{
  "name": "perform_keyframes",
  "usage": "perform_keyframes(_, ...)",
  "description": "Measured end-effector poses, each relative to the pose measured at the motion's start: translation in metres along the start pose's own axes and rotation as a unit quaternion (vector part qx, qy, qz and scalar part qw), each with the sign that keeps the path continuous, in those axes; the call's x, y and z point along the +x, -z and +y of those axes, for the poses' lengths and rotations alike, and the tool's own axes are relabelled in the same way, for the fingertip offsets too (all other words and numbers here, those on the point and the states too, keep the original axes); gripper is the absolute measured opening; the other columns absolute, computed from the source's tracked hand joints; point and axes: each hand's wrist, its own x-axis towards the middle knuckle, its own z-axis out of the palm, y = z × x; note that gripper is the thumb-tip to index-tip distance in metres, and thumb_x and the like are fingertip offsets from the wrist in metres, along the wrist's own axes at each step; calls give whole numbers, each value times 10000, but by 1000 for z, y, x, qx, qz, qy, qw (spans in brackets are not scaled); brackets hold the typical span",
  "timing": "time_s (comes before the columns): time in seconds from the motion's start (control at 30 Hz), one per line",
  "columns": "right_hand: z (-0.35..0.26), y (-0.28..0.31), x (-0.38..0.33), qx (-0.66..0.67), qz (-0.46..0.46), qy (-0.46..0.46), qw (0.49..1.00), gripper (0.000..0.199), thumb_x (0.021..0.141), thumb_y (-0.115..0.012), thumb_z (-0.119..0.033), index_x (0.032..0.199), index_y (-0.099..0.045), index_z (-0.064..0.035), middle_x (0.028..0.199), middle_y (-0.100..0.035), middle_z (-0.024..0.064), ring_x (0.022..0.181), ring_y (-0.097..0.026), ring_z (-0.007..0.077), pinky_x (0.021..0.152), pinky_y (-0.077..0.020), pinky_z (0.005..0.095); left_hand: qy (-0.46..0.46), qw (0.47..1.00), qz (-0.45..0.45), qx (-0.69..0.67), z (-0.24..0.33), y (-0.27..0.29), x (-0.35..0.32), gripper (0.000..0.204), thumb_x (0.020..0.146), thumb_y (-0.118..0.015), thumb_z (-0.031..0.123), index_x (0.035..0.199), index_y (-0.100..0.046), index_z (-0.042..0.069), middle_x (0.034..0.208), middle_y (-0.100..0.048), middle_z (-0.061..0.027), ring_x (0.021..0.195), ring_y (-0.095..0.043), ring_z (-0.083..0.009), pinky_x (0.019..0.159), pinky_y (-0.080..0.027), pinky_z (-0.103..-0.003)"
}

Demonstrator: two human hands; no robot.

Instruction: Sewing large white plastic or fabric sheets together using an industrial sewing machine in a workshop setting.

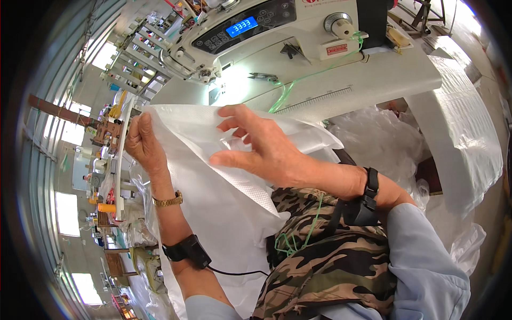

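Note:
My left hand is closed on the upper left corner of a thin white plastic-like sheet that hangs down in front of me. Over the sheet's upper part, my right hand has its fingers curved and spread, the thumb apart and near a folded edge. It does not appear to grip anything. Just beyond the hands stands a white sewing machine with a lit display and a bright lamp near its needle. The needle area itself is washed out by glare.
Thread snips and loose green thread lie on the machine table, which has a ruler scale at its front edge. Crumpled clear plastic and a hanging white sheet are at the right. Other workstations line the left.

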Motion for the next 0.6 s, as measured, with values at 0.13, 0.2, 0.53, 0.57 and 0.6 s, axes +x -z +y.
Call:
perform_keyframes(0.13,8,-3,17,-112,-10,28,993,289,886,-668,-206,1033,-569,22,744,-630,103,652,-621,211,602,-494,338,15,1000,-13,-15,1,-5,0,456,971,-610,270,637,-384,55,599,-288,58,594,-242,-51,511,-189,-250)
perform_keyframes(0.2,0,-1,26,-5,-33,-5,999,252,912,-648,-198,1029,-576,13,715,-606,53,641,-584,149,596,-474,296,-1,1000,-20,14,5,-3,2,443,968,-613,266,643,-412,43,590,-300,51,586,-254,-57,504,-206,-251)
perform_keyframes(0.53,-7,0,7,88,55,-48,993,271,931,-610,-228,890,-549,34,633,-559,49,581,-535,116,561,-457,282,33,999,-5,34,11,-8,-1,410,967,-612,258,662,-495,10,601,-365,34,616,-306,-64,538,-265,-253)
perform_keyframes(0.57,-6,-2,9,87,56,-47,993,271,931,-610,-228,890,-549,34,633,-559,49,581,-535,116,561,-457,282,30,999,-8,41,11,-8,0,403,965,-615,252,664,-498,10,592,-371,32,609,-306,-62,534,-270,-250)
perform_keyframes(0.6,-4,-4,11,27,54,-16,998,287,915,-617,-241,885,-555,37,647,-575,67,589,-554,147,579,-466,313,27,998,-11,47,12,-8,2,397,964,-617,246,666,-502,10,584,-377,30,603,-307,-60,531,-274,-247)
